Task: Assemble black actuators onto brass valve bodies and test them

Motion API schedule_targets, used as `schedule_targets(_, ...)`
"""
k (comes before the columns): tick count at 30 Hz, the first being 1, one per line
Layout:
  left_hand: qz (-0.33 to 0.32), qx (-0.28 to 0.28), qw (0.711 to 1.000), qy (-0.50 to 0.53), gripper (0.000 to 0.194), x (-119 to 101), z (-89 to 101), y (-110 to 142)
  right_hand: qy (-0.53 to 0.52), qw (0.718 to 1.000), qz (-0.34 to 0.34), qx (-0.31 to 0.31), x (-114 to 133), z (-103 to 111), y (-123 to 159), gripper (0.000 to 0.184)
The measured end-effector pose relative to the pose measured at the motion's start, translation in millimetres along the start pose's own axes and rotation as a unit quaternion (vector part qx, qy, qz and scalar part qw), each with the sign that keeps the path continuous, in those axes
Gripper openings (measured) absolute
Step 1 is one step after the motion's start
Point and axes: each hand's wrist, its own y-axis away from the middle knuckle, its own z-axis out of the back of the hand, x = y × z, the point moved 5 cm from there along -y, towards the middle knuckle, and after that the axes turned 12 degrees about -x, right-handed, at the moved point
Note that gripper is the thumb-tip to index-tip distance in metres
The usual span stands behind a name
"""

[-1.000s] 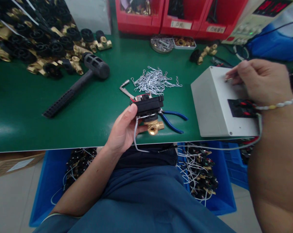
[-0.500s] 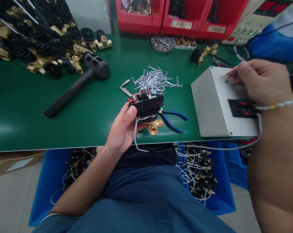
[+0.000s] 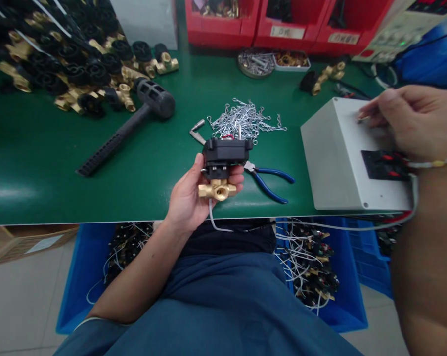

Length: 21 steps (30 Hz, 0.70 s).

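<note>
Cupping in the left hand (image 3: 188, 198) a compact assembly (image 3: 227, 151), holding it upright above the front of a smooth green bench top (image 3: 41, 158): matt black, box-shaped housing uppermost, black collar beneath, golden brass body (image 3: 220, 190) with round openings at the bottom. Closing the thumb along the left side and wrapping the fingers behind, showing fingertips below the housing at the right. Trailing a thin, rounded grey cable (image 3: 213, 222) from below the brass, past the bench edge.

Reaching with the right hand (image 3: 420, 116) to a smooth, square-cornered grey box (image 3: 323, 153); bunching the fingertips narrowly at a short, shiny metal lever (image 3: 361, 120), not showing whether pinching or merely touching it. Wearing a bracelet (image 3: 427, 164) of oblong, pale beads at that wrist.

Facing, beyond the assembly, a tangled heap of thin, bright wire pins (image 3: 242, 121) and, just to its right, pliers (image 3: 271, 185) with curved blue handles. Having to the left a black mallet (image 3: 134, 121) with cylindrical head and textured handle, near a jumbled pile of brass-and-black fittings (image 3: 97, 64). Fronting glossy red plastic bins (image 3: 223, 32) at the back.
</note>
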Motion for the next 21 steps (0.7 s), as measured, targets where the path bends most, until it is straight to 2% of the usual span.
schedule_targets(4,0.011,0.012,1.000,-0.003,0.055,1.0,-0.1,1.7,0.014,1.000,0.003,-0.007,-0.5,0.2,0.2,0.030)
schedule_targets(12,-0.019,0.023,1.000,-0.010,0.055,0.4,0.1,-0.4,0.026,0.999,-0.029,-0.023,-1.1,-0.3,1.1,0.028)
schedule_targets(21,-0.029,0.023,0.999,-0.024,0.053,1.2,0.5,-0.4,0.016,1.000,-0.008,-0.019,0.9,-0.5,2.7,0.028)
